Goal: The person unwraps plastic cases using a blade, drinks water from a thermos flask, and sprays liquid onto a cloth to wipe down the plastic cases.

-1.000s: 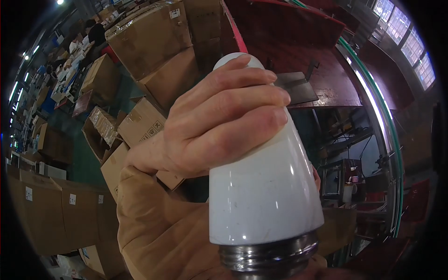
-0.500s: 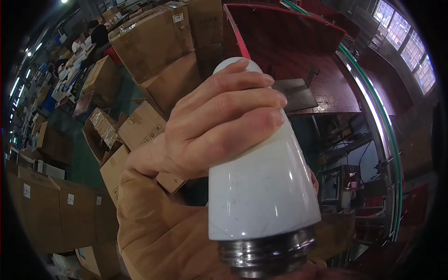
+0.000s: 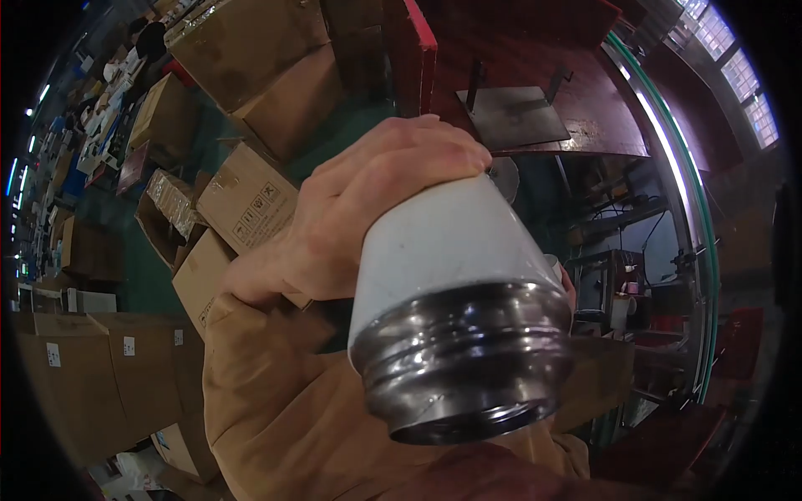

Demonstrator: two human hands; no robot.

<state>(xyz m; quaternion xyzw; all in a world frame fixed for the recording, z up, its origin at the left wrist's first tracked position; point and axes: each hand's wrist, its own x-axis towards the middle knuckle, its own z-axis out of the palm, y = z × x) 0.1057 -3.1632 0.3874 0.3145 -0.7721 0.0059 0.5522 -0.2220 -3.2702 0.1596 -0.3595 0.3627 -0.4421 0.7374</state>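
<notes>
My left hand (image 3: 376, 192), coming out of a tan sleeve (image 3: 267, 384), is wrapped over the upper end of a white vacuum flask body (image 3: 451, 242). The flask is tilted. Its bare metal threaded neck (image 3: 468, 342) points down towards me, and the dark mouth opening (image 3: 476, 422) shows at the bottom. Only a sliver of my right hand (image 3: 569, 288) appears behind the flask's right side, so its grip is hidden. A small white edge (image 3: 553, 264) shows beside it; I cannot tell what it belongs to.
A red table (image 3: 601, 117) bears a metal plate with upright brackets (image 3: 514, 117). Cardboard boxes (image 3: 251, 196) stand to the left, with more cartons (image 3: 109, 367) at lower left. A green-edged rail (image 3: 668, 159) runs along the right. People sit at a distant bench at upper left.
The flask has tipped so its metal neck and mouth now face me more. My left hand's fingers have shifted with it around the upper end. The view has moved slightly.
</notes>
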